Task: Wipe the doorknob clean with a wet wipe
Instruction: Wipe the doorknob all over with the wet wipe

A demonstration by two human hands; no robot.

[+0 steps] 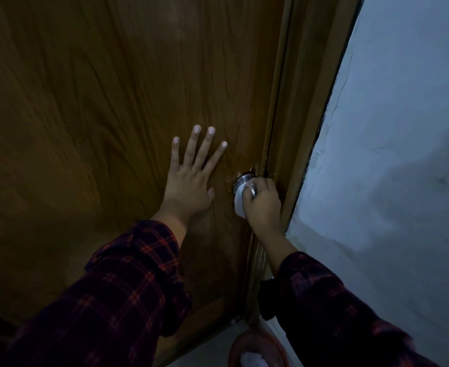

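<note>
A round silver doorknob [244, 181] sits at the right edge of a brown wooden door [98, 102]. My right hand [262, 205] grips the knob from below and the right, with a white wet wipe [238, 203] held between its fingers and the metal. The wipe covers the knob's lower left side and hangs a little below it. My left hand [191, 181] lies flat on the door just left of the knob, fingers straight and spread. Both arms wear dark red plaid sleeves.
The wooden door frame [295, 128] runs along the right of the knob, and a pale blue-grey wall [390, 154] stands beyond it. On the floor below, a round reddish bin [273, 343] holds white crumpled material [252, 360]. The light is dim.
</note>
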